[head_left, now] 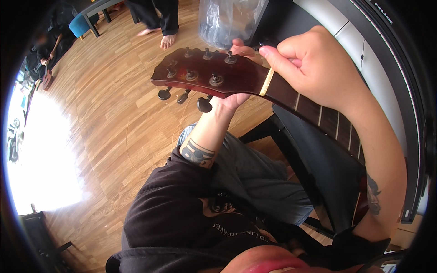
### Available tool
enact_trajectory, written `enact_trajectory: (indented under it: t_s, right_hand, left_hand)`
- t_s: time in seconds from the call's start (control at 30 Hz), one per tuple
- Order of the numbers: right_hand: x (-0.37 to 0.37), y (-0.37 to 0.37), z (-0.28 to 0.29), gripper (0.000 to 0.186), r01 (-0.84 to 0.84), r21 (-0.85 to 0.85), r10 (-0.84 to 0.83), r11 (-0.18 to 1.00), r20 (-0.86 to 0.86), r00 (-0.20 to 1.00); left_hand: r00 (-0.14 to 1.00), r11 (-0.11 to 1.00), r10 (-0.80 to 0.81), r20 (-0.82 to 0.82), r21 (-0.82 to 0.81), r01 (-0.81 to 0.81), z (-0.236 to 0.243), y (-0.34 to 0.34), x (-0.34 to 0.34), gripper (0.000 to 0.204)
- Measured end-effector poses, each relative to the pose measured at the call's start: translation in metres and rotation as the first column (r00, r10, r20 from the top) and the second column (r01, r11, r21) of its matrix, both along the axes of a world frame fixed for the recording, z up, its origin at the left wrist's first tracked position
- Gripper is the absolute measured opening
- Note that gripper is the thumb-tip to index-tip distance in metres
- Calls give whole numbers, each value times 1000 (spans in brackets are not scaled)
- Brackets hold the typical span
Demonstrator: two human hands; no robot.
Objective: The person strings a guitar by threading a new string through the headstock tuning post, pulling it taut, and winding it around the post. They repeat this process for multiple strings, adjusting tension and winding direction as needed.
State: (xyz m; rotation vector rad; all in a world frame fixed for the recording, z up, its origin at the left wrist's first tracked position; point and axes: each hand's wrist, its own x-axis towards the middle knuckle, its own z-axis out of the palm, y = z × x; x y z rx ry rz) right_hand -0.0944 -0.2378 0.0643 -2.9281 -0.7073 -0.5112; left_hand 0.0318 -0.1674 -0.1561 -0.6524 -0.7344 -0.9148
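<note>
A dark red guitar headstock [200, 73] points left in front of me, with metal tuning posts on its face and black tuning keys [205, 104] along the near edge. No strings show across the pale nut [267, 82] or the dark fretboard [314, 111]. My left hand [236, 99] supports the guitar from below where head and neck meet; its fingertips show past the far edge. Above the nut, my right hand [305, 61] is closed in a fist, thumb pressed forward. A small dark tip [261, 44] shows by that thumb; what the fist holds is hidden.
An electronic keyboard [382, 41] curves along the right, with a black bench [300, 141] below the neck. Clear plastic wrapping [227, 20] stands beyond the headstock. Another person's bare feet [167, 42] are farther off; a blue stool [81, 26] stands left of them.
</note>
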Motion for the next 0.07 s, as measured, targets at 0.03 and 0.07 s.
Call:
enact_trajectory:
  t_s: [0.03, 0.07]
  right_hand:
    - [1, 0, 0, 52, -3, 0, 3, 1000, 4, 1000]
    - [2, 0, 0, 52, -5, 1, 5, 1000, 9, 1000]
  left_hand:
    - [998, 999, 31, 50, 20, -32, -1, 1, 1, 47]
    - [998, 999, 33, 51, 20, -34, -2, 1, 2, 47]
